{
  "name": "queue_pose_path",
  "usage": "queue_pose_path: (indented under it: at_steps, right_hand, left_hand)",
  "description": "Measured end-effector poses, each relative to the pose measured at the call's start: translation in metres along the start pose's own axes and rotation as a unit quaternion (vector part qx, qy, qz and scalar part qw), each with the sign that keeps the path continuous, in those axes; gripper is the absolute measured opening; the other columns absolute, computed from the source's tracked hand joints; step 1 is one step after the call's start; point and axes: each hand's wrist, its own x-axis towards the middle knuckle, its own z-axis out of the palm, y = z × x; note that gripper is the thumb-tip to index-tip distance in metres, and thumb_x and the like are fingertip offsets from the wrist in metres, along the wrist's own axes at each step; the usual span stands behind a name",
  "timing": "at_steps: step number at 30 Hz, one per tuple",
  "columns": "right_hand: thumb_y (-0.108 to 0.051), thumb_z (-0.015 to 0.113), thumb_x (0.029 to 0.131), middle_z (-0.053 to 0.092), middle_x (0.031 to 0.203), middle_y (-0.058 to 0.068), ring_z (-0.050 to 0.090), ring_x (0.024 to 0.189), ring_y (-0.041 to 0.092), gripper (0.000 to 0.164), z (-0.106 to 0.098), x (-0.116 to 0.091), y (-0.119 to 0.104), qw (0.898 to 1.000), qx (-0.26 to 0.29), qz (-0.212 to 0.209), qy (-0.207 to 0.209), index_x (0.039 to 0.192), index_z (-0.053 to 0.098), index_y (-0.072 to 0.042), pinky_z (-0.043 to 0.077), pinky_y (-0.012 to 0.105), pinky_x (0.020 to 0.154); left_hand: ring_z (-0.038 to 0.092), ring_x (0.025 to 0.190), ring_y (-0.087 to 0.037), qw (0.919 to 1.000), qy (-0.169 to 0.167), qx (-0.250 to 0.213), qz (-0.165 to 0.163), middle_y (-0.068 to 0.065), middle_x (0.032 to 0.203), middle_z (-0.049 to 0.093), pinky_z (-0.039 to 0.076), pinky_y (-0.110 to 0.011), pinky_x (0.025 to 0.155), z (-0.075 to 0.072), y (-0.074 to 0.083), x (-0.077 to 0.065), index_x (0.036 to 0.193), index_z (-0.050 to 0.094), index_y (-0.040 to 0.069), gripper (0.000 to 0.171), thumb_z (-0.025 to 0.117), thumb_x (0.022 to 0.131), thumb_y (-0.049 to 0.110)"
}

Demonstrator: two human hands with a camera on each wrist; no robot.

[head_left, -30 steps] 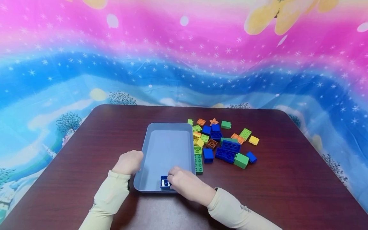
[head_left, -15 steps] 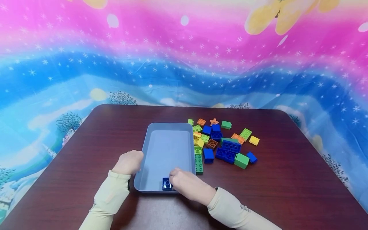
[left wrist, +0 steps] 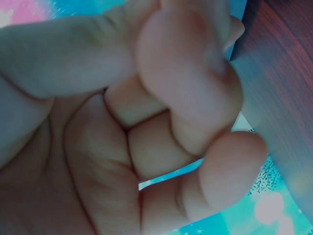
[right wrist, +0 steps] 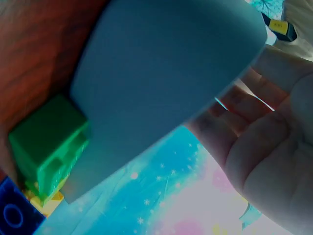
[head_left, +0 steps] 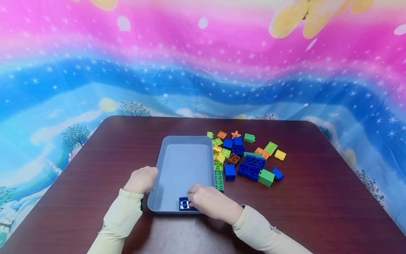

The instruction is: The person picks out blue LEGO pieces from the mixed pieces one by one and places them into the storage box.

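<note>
Change noted: the hollow blue plastic brick (head_left: 185, 203) is shifted a little to the right vs. approx. 1 s ago, w/ slightly more of its near side exposed. It is located inside the shallow grey-blue rectangular tray (head_left: 187, 164), at the near end, underside up, close to the near wall (contact can't be confirmed from this angle).

The bare right hand (head_left: 214, 203) is likewise displaced slightly rightward. The brick's right end is covered by its bent fingers; a pinch is inferred, tho the fingertips are partly hidden, being blocked by the tray wall in the right wrist view.

Left hand (head_left: 141, 179): pos. unchanged. Fingers are curled at the left rim, where the tray is apparently grasped and steadied; exact contact isn't resolved in the left wrist view.

The mixed pile of blue, green, yellow and orange plastic bricks (head_left: 254, 161), right of the tray on the dark red-brown wood-grain worktop (head_left: 304, 211), is undisturbed.

Interp.: fine adjustment of the brick's pos. is judged to be in progress, not a fresh pick-up; it isn't yet let go, so placement is taken as incomplete.
</note>
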Motion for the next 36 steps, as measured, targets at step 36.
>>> queue_pose_path:
  at_steps: [36]
  right_hand:
    - [-0.009,0.07,0.078,0.07,0.089,0.009,0.059,0.088,0.02,0.011,-0.015,-0.038,0.072,0.972,0.062,0.211,0.083,0.088,0.073,-0.004,0.06,0.035,0.072]
  left_hand:
    - [0.058,0.057,-0.021,1.0,-0.005,0.001,0.002,-0.013,0.067,0.067,0.052,-0.039,0.051,0.003,-0.001,0.001,0.07,0.061,0.001,0.009,0.066,0.072,-0.005]
